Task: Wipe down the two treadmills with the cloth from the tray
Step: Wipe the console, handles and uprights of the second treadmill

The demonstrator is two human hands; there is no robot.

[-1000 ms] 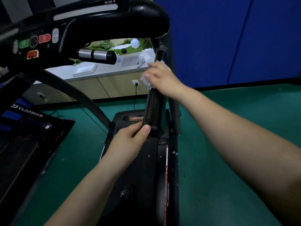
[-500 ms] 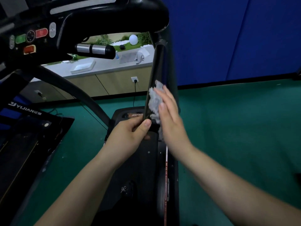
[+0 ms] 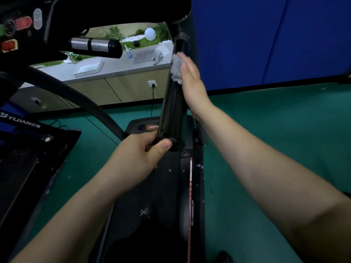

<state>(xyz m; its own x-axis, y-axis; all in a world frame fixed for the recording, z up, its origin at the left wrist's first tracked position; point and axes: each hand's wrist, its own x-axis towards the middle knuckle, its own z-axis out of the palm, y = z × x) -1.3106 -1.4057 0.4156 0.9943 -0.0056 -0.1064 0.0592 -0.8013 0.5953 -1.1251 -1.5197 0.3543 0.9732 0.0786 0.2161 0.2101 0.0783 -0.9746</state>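
head view: right hand [image 3: 190, 80] has fingers straight and flat, pressing the grey cloth [image 3: 176, 68] against the upper part of the black side handrail [image 3: 171, 109], just below where the bar meets the frame

cloth is bunched between palm and bar, only its left edge shows past the fingers

left hand [image 3: 138, 156] grips the free lower end of that handrail, thumb across the end cap, fingers curled round the underside, looks like it's steadying the bar

the handrail belongs to the near treadmill; its deck [image 3: 157, 186] runs below the hands and its console [image 3: 28, 21] with red buttons sits top left, with a silver pulse grip [image 3: 95, 45] sticking out under it

second treadmill [image 3: 22, 149] is off to the left on the green floor [image 3: 266, 149], well apart from both hands

white tray [image 3: 89, 68] sits on the counter [image 3: 114, 76] in the background, next to a spray bottle [image 3: 128, 52]

progress read: cloth is out of the tray and in use, so pickup is done; wipe is mid-handrail on this machine

can't tell from surface look whether console, deck or the far handrail are done, everything's dark and glossy

second treadmill shows no sign either way; I'd guess it's left to do, so call it under half complete
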